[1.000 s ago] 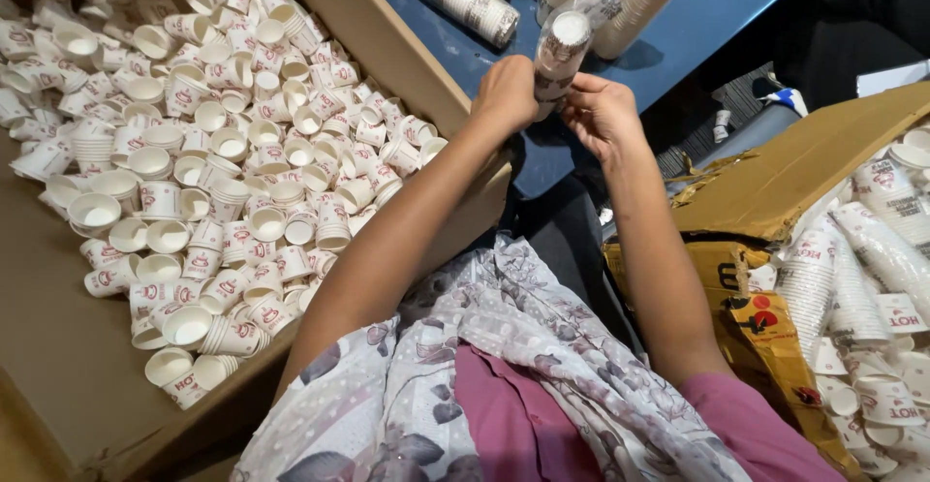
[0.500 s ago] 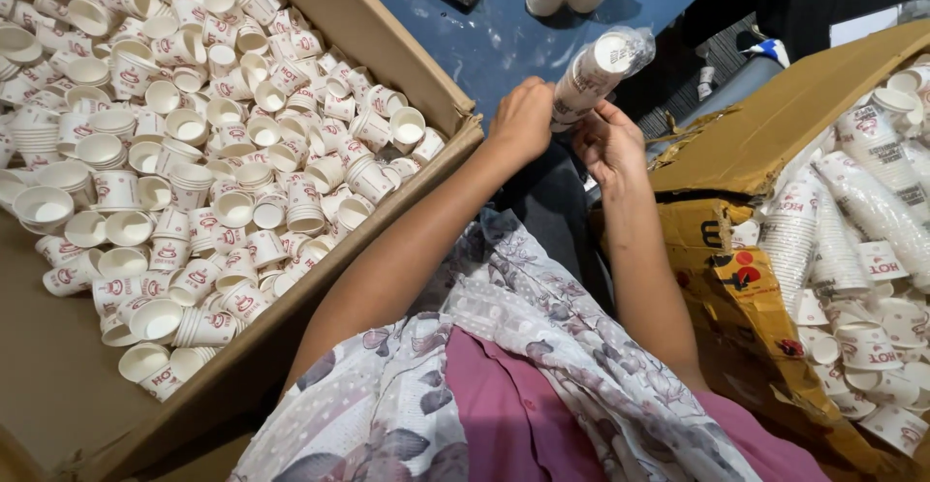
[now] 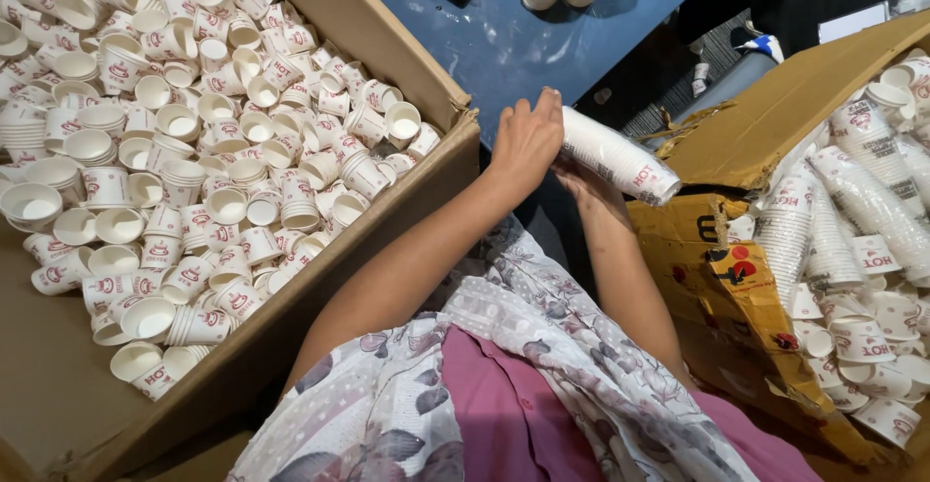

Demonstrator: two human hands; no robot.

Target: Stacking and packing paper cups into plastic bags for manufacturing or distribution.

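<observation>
Judging from how the sleeve of cups (image 3: 620, 155) is held, a slip is the main risk: the long stack of nested white paper cups is tilted, its open end pointing down and to the right over the torn flap of the right box (image 3: 775, 124), and it is gripped only near its upper end, so the lower cups could slide off the nest and scatter among the loose stacks already lying in that box. A squeeze that is too hard could also dent the thin cup walls, and a twist could make the stack buckle in the middle. Nearest the camera, both forearms are seen stretched forward from patterned sleeves, converging just left of the sleeve of cups. The left hand (image 3: 528, 141) is laid over the stack's upper end, palm down, fingers extended and lightly curled on its top, the thumb side hidden. The right hand (image 3: 581, 184) is set beneath the stack, mostly covered by it, so that only part of the palm and wrist can be seen; its fingers appear to cradle the stack from below, though how tightly cannot be told. Well left of the stack, the left box (image 3: 407, 46) is filled with loose cups. Beyond the stack, on the blue table (image 3: 523, 36), more stacks are stood upright.
</observation>
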